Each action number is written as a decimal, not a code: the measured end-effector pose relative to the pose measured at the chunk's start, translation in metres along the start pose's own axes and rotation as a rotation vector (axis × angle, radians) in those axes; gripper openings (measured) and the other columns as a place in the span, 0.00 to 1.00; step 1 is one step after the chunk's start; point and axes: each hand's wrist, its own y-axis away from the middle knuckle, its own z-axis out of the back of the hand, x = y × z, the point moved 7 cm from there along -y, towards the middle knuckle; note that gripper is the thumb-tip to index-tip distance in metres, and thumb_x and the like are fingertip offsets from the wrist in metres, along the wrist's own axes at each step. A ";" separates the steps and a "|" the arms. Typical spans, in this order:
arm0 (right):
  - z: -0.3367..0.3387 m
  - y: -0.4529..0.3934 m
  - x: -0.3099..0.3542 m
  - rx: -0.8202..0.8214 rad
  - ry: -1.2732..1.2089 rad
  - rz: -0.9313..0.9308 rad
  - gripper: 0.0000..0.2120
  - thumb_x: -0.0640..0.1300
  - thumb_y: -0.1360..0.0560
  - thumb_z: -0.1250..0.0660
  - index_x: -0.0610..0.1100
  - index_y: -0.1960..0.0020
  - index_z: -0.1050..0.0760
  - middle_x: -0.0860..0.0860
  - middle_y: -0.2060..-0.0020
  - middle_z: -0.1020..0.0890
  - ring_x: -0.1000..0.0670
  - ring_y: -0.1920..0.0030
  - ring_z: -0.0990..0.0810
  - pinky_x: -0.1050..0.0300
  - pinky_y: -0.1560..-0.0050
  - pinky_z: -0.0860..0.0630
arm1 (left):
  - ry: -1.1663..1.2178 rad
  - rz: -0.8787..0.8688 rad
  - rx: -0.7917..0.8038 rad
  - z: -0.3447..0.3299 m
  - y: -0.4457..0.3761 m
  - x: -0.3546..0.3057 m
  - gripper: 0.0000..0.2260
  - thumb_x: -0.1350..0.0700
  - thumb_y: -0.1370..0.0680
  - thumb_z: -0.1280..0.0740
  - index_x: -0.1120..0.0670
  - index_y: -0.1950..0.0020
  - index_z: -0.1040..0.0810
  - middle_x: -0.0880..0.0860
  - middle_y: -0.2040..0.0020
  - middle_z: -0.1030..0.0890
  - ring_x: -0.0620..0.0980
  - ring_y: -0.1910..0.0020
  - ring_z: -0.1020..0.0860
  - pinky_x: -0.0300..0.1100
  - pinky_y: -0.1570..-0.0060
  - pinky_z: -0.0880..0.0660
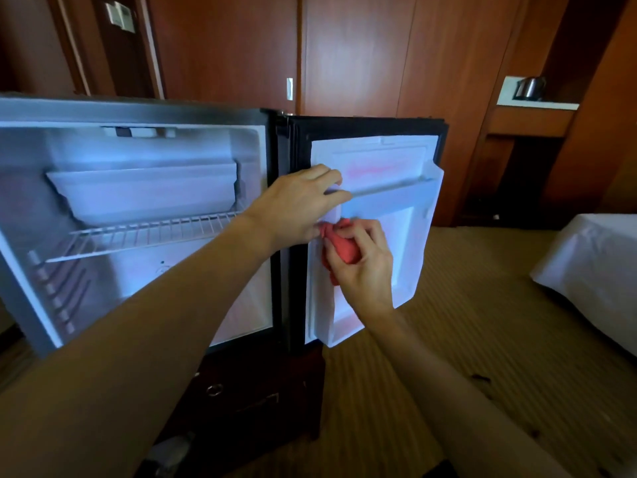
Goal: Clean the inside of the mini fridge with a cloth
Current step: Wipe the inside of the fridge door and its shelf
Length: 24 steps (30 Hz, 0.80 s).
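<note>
While the mini fridge [138, 208] stands open at left, its door [372, 232] is swung out to the right, white liner facing near. Inside sits a wire shelf [138, 236] (a white tray above it). The left hand [296, 205] curls its fingers over the door shelf rail [389, 194]; the right hand [362, 267] grips a bunched red cloth [344, 250], seemingly pressed against the liner just below.

Left hand [299, 205] grips door shelf [389, 198]; right hand [362, 267] holds cloth [344, 248] (red).

Glossy white plastic door liner [406, 243] — soft red cloth [344, 251] — wire-metal shelf [138, 236].
</note>
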 end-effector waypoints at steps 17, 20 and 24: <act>-0.003 0.005 -0.003 0.055 0.108 0.056 0.09 0.45 0.27 0.26 0.45 0.54 0.25 0.56 0.51 0.26 0.48 0.54 0.23 0.64 0.57 0.25 | 0.059 0.027 -0.038 0.001 0.002 0.002 0.26 0.42 0.25 0.29 0.50 0.29 0.25 0.52 0.36 0.25 0.53 0.35 0.28 0.46 0.58 0.26; -0.014 0.047 -0.028 0.175 0.182 0.027 0.09 0.45 0.27 0.25 0.44 0.54 0.24 0.55 0.51 0.26 0.49 0.54 0.24 0.56 0.60 0.23 | 0.032 0.028 -0.026 -0.002 0.003 0.003 0.29 0.38 0.25 0.29 0.50 0.28 0.26 0.52 0.35 0.26 0.52 0.35 0.29 0.48 0.58 0.25; -0.025 0.108 -0.058 0.290 0.191 -0.066 0.09 0.47 0.27 0.24 0.46 0.51 0.22 0.61 0.53 0.30 0.54 0.54 0.25 0.66 0.57 0.27 | 0.029 0.040 -0.011 -0.003 0.002 0.003 0.29 0.38 0.24 0.30 0.50 0.27 0.27 0.51 0.35 0.27 0.51 0.35 0.30 0.46 0.58 0.25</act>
